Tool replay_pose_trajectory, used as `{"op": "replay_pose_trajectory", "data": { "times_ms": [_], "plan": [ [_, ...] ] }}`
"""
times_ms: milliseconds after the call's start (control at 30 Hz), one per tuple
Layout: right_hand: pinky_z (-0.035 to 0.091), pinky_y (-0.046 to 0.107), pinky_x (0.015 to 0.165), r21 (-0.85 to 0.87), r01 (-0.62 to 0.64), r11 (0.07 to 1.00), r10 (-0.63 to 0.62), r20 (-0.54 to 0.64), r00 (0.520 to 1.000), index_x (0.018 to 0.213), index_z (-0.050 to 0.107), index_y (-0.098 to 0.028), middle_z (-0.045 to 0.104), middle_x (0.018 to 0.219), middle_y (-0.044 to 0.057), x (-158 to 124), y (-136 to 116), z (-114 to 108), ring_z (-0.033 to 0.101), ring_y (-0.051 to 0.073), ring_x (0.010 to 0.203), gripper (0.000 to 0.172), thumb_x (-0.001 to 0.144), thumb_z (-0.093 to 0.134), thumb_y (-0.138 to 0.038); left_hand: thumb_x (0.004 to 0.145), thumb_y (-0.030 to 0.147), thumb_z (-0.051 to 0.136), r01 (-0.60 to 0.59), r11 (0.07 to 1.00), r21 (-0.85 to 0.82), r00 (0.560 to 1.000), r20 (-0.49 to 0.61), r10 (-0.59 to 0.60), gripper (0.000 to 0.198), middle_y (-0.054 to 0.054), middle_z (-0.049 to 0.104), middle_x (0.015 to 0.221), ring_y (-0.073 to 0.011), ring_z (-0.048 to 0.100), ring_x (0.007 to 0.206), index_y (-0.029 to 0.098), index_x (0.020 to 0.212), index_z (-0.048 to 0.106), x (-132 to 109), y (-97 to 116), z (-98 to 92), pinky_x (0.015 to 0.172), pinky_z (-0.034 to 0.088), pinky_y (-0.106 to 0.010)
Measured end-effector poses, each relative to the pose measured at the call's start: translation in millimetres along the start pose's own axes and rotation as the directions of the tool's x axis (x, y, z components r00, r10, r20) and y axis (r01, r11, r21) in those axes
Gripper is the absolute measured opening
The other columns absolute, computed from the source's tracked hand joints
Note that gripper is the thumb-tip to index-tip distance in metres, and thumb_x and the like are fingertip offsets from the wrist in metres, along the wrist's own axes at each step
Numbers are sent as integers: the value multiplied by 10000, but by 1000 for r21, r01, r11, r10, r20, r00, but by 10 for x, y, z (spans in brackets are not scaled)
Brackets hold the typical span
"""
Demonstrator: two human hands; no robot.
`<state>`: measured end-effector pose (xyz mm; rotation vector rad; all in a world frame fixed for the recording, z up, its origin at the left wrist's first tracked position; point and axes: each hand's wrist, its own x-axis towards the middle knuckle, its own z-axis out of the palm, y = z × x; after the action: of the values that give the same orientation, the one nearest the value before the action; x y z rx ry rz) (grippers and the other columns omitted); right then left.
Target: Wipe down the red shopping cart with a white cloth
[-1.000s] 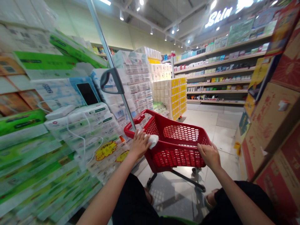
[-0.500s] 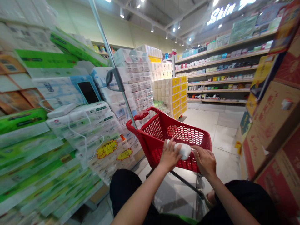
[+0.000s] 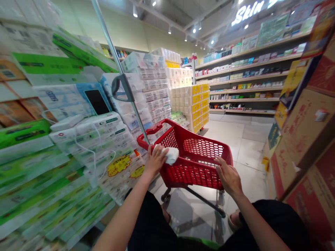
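A red shopping cart (image 3: 193, 174) with a perforated basket stands in front of me, a metal pole (image 3: 111, 45) rising at its handle end. My left hand (image 3: 157, 158) presses a folded white cloth (image 3: 172, 156) on the near rim, close to the handle. At the right end of the same rim is my right hand (image 3: 229, 177), with its fingers apart, touching the basket edge and holding nothing. The basket has nothing visible in it.
Stacked tissue packs (image 3: 117, 136) crowd the left, with a phone (image 3: 97, 101) and white cable (image 3: 90, 150) on them. Cardboard boxes (image 3: 306, 125) stand at the right. Shelves (image 3: 240, 80) of small products line the back. Tiled floor (image 3: 251, 146) shows beyond the cart.
My left hand and the white cloth have slid left along the rim toward the handle. The cart has shifted slightly left. My right hand stays near the right end.
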<state>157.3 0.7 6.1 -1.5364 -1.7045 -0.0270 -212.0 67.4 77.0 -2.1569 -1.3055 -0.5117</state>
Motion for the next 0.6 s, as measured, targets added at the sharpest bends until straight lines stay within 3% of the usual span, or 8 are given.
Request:
{"op": "replay_pose_trajectory", "data": {
  "times_ms": [67, 167, 300, 433, 533, 600],
  "plan": [
    [405, 417, 994, 12, 4, 1000, -4, 12, 1000, 1392, 407, -287, 657, 1245, 2, -2, -18, 17, 635, 207, 1042, 450, 996, 298, -472, 986, 364, 415, 66, 998, 21, 998, -11, -66, 395, -31, 454, 1457, -244, 255, 1442, 339, 1378, 468, -39, -156, -81, 1210, -8, -550],
    [408, 422, 986, 25, 6, 1000, -6, 11, 1000, 1406, 395, -292, 669, 1222, 6, -15, -51, 38, 639, 211, 1031, 460, 994, 301, -474, 987, 324, 402, 155, 988, 11, 987, -41, -155, 370, -67, 438, 1458, -270, 212, 1454, 287, 1347, 479, -81, -108, -96, 1205, 11, -567],
    [406, 432, 984, 49, -12, 999, 12, 10, 1000, 1404, 406, -299, 668, 1222, 11, -18, -51, 40, 636, 217, 1035, 456, 992, 303, -468, 968, 303, 440, 127, 989, -70, 990, -48, -131, 344, -91, 455, 1412, -317, 212, 1443, 244, 1303, 488, -91, 352, 64, 1192, 51, -612],
    [420, 450, 975, 63, -6, 998, 6, 5, 1000, 1410, 415, -288, 642, 1264, 42, 32, -68, -28, 618, 230, 1078, 467, 997, 269, -448, 948, 321, 490, 38, 986, -159, 998, -40, -45, 350, -83, 513, 1318, -288, 306, 1397, 284, 1296, 485, -31, 984, 231, 1200, 108, -598],
    [364, 492, 1044, -38, 62, 997, -65, -81, 995, 1432, 404, -259, 576, 1347, 80, 117, -212, -96, 499, 273, 1249, 496, 980, 329, -451, 936, 313, 493, 9, 974, -227, 1000, -20, -14, 397, -79, 538, 1275, -278, 377, 1346, 296, 1331, 461, 42, 1352, 208, 1200, 149, -581],
    [301, 489, 1099, -105, 178, 978, -187, -74, 980, 1439, 401, -252, 527, 1400, 87, 195, -362, -103, 412, 276, 1329, 496, 975, 373, -423, 904, 275, 515, -48, 958, -282, 999, 3, 51, 509, -76, 527, 1309, -267, 402, 1327, 298, 1398, 399, 94, 1449, 104, 1199, 187, -550]
  ]
}}
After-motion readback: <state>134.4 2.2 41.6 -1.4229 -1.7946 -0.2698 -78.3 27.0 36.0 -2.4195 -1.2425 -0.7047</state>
